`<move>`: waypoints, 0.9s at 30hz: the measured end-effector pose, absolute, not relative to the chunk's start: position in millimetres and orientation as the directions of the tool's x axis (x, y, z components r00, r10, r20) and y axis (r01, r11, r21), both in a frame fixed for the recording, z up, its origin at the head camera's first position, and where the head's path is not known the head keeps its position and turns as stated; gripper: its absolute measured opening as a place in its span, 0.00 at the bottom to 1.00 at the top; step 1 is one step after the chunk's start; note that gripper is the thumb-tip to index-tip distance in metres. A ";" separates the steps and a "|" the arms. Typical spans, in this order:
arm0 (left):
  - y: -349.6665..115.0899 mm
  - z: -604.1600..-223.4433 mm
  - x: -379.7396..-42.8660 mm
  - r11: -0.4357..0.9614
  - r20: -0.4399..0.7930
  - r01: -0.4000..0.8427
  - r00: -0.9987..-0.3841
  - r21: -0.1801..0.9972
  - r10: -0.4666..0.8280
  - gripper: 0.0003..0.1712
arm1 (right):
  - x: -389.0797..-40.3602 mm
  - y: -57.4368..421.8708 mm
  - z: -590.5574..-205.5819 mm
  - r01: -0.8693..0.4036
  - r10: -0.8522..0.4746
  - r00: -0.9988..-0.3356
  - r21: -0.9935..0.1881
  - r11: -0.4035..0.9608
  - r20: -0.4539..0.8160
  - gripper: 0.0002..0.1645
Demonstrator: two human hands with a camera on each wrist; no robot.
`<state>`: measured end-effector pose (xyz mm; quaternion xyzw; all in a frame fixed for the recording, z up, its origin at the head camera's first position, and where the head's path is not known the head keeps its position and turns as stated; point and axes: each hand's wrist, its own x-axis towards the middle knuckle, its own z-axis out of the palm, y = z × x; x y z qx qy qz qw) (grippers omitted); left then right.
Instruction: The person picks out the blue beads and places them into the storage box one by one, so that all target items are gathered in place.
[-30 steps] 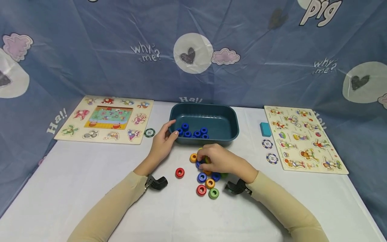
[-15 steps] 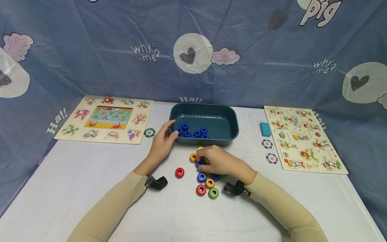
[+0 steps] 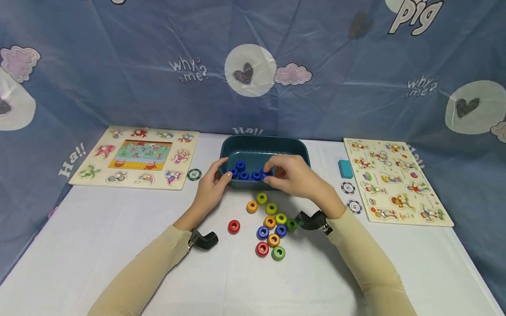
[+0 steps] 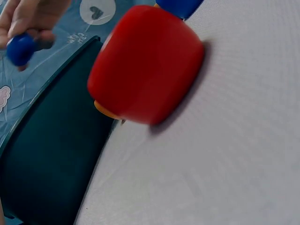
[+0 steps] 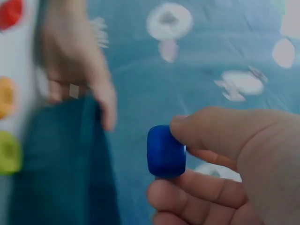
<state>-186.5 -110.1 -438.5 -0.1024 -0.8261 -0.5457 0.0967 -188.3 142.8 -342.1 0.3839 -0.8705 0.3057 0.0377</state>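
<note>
My right hand [image 3: 292, 175] pinches a blue bead [image 5: 166, 151] between thumb and fingers, over the front of a dark teal plastic bin [image 3: 253, 141]. Several blue beads [image 3: 240, 166] lie inside that bin, at its front left. At the bin's left side, my left hand [image 3: 209, 188] holds the rim, thumb over the near edge. In front of the bin, loose beads with holes are scattered on the white cloth: a red bead [image 3: 234, 226], a blue bead [image 3: 262, 232], an orange bead [image 3: 252, 206], a green bead [image 3: 278, 253] and several others. A red bead [image 4: 147, 65] looms close in the left wrist view.
A wooden sea-animal puzzle board [image 3: 95, 180] lies at the left, with a dark chip [image 3: 194, 174] beside it. On the right are another picture puzzle board [image 3: 399, 193], a teal block [image 3: 345, 169] and two chips [image 3: 354, 207]. A blue printed cloth [image 3: 158, 105] hangs behind.
My right hand has lifted a blue bead from the loose pile and moved it up to the bin, uncovering the beads beneath. My left hand stays at the bin's rim.
</note>
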 end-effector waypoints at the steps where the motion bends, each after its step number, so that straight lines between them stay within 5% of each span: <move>1: -109.9 -436.5 -185.3 0.379 0.268 0.273 -0.961 0.884 0.065 0.27 | -193.7 144.1 -339.4 -0.678 -0.623 -0.718 -0.515 0.525 0.310 0.08; 12: -113.1 -449.9 -191.9 0.377 0.291 0.292 -0.955 0.879 0.063 0.27 | -237.8 155.1 -378.9 -0.477 -0.515 -0.852 -0.543 0.691 0.092 0.10; 27: -113.4 -450.0 -191.6 0.388 0.291 0.290 -0.955 0.875 0.059 0.27 | -244.2 155.4 -387.9 -0.427 -0.507 -0.862 -0.516 0.742 -0.017 0.08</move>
